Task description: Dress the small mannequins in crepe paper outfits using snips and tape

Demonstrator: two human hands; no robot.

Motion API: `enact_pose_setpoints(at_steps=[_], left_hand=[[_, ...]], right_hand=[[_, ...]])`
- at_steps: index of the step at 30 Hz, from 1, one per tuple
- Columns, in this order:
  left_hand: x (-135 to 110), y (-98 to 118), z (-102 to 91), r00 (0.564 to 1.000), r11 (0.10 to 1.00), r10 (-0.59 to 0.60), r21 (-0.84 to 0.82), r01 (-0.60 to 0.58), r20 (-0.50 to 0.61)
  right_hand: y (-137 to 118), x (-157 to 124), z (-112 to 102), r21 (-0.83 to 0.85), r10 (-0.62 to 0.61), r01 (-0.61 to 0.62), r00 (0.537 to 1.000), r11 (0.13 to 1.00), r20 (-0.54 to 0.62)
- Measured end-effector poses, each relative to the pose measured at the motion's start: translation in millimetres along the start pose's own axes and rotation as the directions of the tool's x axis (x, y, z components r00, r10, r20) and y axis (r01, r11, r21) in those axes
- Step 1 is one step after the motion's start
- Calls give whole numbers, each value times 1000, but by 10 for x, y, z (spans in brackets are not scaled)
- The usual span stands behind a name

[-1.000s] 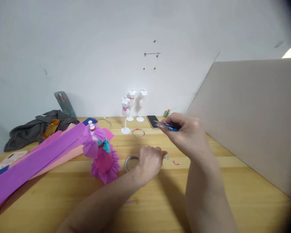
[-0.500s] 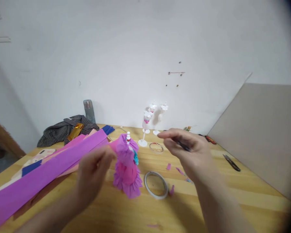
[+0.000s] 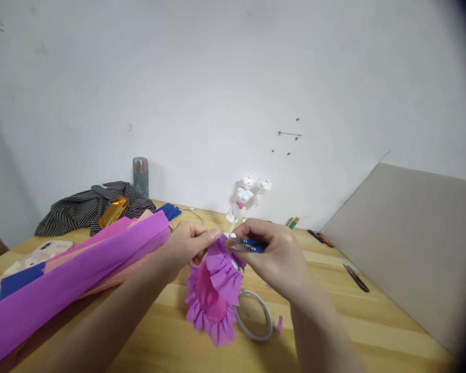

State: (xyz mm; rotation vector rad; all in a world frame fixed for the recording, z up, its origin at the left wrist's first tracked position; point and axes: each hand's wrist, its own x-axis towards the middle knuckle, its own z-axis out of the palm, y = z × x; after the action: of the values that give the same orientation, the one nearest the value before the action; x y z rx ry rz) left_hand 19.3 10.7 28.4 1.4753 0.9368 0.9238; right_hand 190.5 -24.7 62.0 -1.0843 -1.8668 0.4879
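A miniature dress form wears a ruffled purple and pink crepe-paper dress point(image 3: 225, 277) and tilts between my hands. My left hand point(image 3: 184, 246) is closed, pinching the purple paper near the top of the dress. My right hand point(image 3: 281, 254) is wrapped around small scissors point(image 3: 252, 245) with blue handles. Their metal blades point left, at the paper by the form's white neck. Whether the blades touch the paper I cannot tell. Just right of the skirt lies a roll of tape point(image 3: 270, 324) on the table.
Long purple crepe-paper sheets point(image 3: 81, 269) cover the left side. Behind them are a striped cloth point(image 3: 77, 207), an amber object point(image 3: 114, 211) and a flask point(image 3: 141, 176). White dress forms point(image 3: 244, 196) stand by the wall. A dark cutting tool point(image 3: 356, 278) lies right, near a pale panel point(image 3: 415, 243).
Both hands have come together at the top of the dress. The dress form has gone from upright to tilted. The scissors now reach the neck area, and the camera view has shifted.
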Motion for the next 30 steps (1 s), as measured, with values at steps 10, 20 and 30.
enact_pose_setpoints(at_steps=[10,20,30], left_hand=[[96,120,-13,998,989,49,-141,-44,29],[243,12,304,998,998,-17,-57,20,52],[183,-61,523,982,973,-98,-189,129,162]], right_hand=[[185,108,-130,-141,-203,176,958,974,-202],[487,42,-198,-43,-98,90,963,995,-250],[615,26,-233,258,9,65,961,964,-276]])
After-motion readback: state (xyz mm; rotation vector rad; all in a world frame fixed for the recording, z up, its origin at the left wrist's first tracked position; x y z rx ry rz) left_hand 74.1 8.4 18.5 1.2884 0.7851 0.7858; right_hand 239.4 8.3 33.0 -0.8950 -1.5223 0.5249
